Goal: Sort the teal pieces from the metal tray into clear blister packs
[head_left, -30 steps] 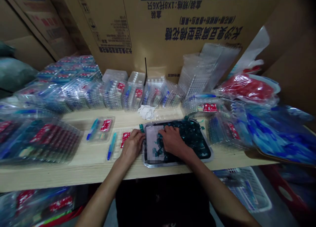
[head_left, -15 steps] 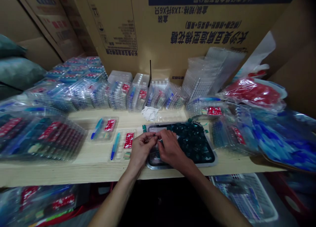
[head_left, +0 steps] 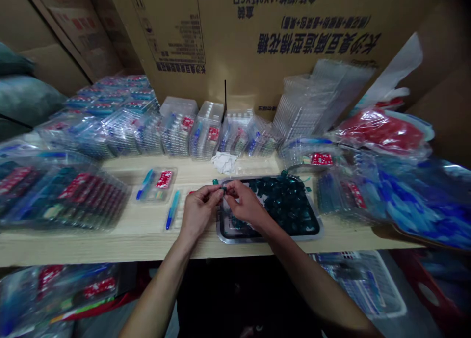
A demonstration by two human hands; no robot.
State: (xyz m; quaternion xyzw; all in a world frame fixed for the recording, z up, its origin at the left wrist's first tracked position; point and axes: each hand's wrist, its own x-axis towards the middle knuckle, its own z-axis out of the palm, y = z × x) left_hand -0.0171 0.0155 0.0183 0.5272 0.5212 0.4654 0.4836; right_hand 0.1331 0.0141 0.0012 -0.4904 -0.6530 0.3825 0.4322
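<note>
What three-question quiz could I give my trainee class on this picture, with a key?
1. True or false: the fingertips of the left hand and right hand meet at a small dark item.
2. What colour are the pieces in the tray: a) red, b) dark green, c) yellow?
3. On which side of the left hand is the blue pen-shaped item?

Key: 1 true; 2 b; 3 left.

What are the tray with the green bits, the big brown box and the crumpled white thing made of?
Tray: perhaps plastic or metal; its pale rim gleams, which fits either.
Brown box: looks like cardboard, mostly dull, with dark printing on a flat wall.
Crumpled white thing: probably tissue or paper, dull, judging by its creases.
</note>
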